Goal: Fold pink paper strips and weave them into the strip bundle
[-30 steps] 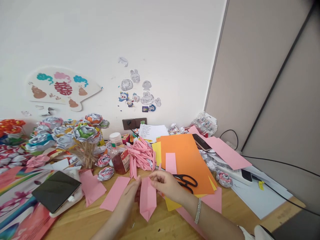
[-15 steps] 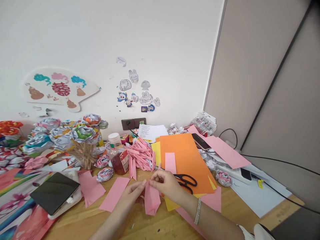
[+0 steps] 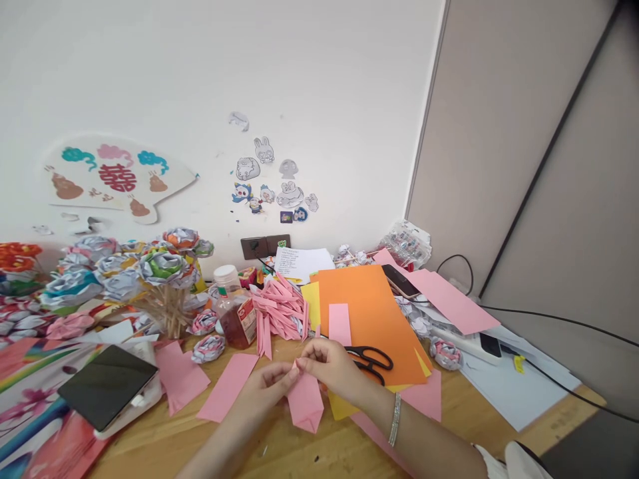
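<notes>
Both hands pinch the upper end of one folded pink paper strip (image 3: pixel 305 401) above the wooden table. My left hand (image 3: pixel 272 387) grips its upper left edge between thumb and fingers. My right hand (image 3: pixel 327 364), with a sparkling bracelet at the wrist, pinches the top corner. The strip's lower end shows creased, pointed folds and hangs toward me. Black-handled scissors (image 3: pixel 373 359) lie right of my right hand, their blades partly hidden by it. A flat pink paper strip (image 3: pixel 229 386) rests left of my left hand. Behind the hands is a pile of folded pink paper pieces (image 3: pixel 282 303).
An orange sheet (image 3: pixel 367 293) lies under the scissors, with a pink rectangle (image 3: pixel 340 324) on it. A bottle of reddish liquid (image 3: pixel 234 319) stands beside paper flowers on sticks (image 3: pixel 167 276). A dark tablet (image 3: pixel 107 386) is at left, a power strip (image 3: pixel 466 342) and cables at right.
The folded pink strip has turned slightly, its lower end now showing more of its broad face. The fingers have shifted a little at its top. The camera view moved slightly.
</notes>
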